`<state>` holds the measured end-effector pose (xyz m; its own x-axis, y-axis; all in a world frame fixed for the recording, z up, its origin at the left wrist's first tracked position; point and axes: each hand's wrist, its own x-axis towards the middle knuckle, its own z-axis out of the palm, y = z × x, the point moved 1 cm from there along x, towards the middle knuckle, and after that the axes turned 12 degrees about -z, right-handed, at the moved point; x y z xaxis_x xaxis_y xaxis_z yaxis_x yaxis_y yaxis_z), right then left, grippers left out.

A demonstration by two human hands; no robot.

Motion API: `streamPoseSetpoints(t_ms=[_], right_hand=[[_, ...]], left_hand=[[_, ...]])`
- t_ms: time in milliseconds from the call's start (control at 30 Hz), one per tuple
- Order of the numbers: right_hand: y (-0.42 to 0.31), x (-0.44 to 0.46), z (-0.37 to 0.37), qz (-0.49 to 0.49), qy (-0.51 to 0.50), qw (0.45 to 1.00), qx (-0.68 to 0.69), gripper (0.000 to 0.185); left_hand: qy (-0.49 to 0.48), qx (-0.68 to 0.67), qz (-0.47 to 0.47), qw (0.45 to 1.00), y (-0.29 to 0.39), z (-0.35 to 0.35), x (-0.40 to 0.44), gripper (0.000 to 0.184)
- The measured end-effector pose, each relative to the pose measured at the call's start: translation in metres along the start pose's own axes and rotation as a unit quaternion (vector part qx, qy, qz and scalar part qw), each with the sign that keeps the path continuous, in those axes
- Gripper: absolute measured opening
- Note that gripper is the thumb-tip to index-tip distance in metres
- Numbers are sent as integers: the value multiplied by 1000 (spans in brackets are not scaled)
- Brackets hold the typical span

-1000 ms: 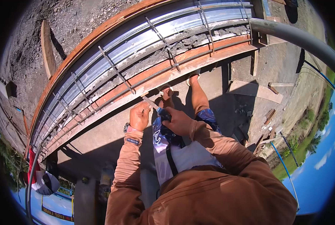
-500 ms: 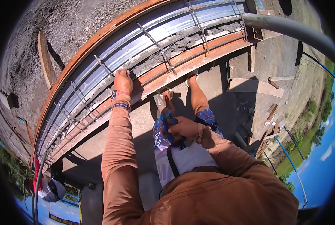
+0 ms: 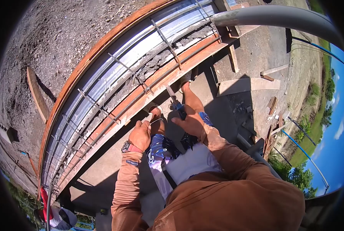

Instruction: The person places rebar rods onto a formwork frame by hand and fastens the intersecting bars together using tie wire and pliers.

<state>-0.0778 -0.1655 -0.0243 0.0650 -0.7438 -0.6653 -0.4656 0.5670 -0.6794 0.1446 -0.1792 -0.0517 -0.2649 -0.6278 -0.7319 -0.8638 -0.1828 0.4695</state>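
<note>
My left hand is closed around a small pale piece, with a thin wire loop beside its fingertips. It is just below the near board of the long formwork. To its right, my right hand grips a blue-handled tool whose flat metal end points up toward the board. Tied rebar runs through the formwork, over corrugated metal sheet and rough grey concrete.
A thick grey pipe comes in at the upper right. Gravel and a loose plank lie beyond the formwork. Wood scraps are on the right. Another person is at the lower left.
My left hand has come off the rebar and back toward my body, now with a pale piece in it. The blue-handled tool has moved up and right. The view has shifted along the formwork.
</note>
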Motion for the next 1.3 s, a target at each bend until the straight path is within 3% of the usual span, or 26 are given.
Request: streamPoseSetpoints(t_ms=[33, 100, 167, 233, 333, 367, 400, 433, 500, 567, 633, 767, 833, 867, 900, 967, 1033, 1100, 1133, 1167, 1233, 1267, 1300], right_hand=[[-1, 4, -8, -37, 13, 999, -18, 40], [-3, 11, -28, -31, -46, 998, -1, 40], [12, 13, -35, -75, -180, 980, 23, 35], [24, 9, -47, -71, -178, 981, -9, 32], [37, 10, -76, -153, -172, 971, 66, 26], [38, 11, -91, -46, -184, 962, 196, 24], [38, 14, -105, 63, -194, 926, 317, 23], [37, 18, -118, 60, -207, 924, 316, 23], [33, 25, -143, 77, -202, 880, 423, 24], [23, 32, -170, 54, -229, 881, 411, 27], [15, 36, -191, 82, -278, 874, 389, 28], [29, 44, -206, 24, -310, 853, 419, 29], [37, 45, -206, 66, -270, 831, 481, 29], [41, 45, -203, 107, -225, 803, 541, 29], [45, 47, -198, 112, -229, 801, 542, 29], [47, 57, -189, 96, -196, 736, 641, 31], [49, 66, -194, 131, -197, 740, 630, 28], [58, 78, -199, 112, -175, 912, 354, 23], [48, 79, -206, 75, -135, 962, 224, 18], [56, 78, -208, 79, -135, 962, 225, 18], [76, 73, -212, 119, -179, 911, 353, 25], [78, 68, -213, 154, -169, 917, 328, 27], [79, 62, -212, 160, -167, 916, 329, 27]], left_hand=[[-68, -6, 27, 997, 17, 1, -6, 17], [-56, -62, 51, 995, 39, 9, -6, 15], [-46, -115, 68, 990, 53, 14, -1, 14], [-60, -172, 90, 979, 68, 18, 13, 12], [-110, -253, 79, 958, 96, 24, 25, 12], [-104, -252, 70, 960, 106, 27, 26, 12], [-105, -334, 44, 936, 117, 32, 27, 13], [-103, -415, 19, 904, 127, 38, 29, 14], [-78, -431, 27, 899, 144, 43, 33, 17], [-166, -479, -27, 861, 166, 35, 37, 18], [-176, -456, -22, 872, 173, 33, 44, 20], [-166, -492, 10, 855, 183, 43, 54, 20], [-218, -677, -84, 698, 192, 46, 53, 14], [-182, -765, -83, 612, 203, 60, 53, 10], [-180, -766, -88, 611, 215, 72, 51, 10], [-119, -877, -93, 456, 235, 83, 50, 8], [-76, -864, -149, 475, 235, 87, 51, 9], [-27, -792, -221, 568, 212, 89, 60, 8], [5, -756, -246, 606, 199, 85, 70, 9], [54, -764, -269, 584, 187, 83, 86, 9], [143, -726, -333, 585, 167, 75, 126, 11], [158, -699, -347, 605, 154, 75, 146, 11], [185, -705, -345, 591, 143, 82, 166, 11]])
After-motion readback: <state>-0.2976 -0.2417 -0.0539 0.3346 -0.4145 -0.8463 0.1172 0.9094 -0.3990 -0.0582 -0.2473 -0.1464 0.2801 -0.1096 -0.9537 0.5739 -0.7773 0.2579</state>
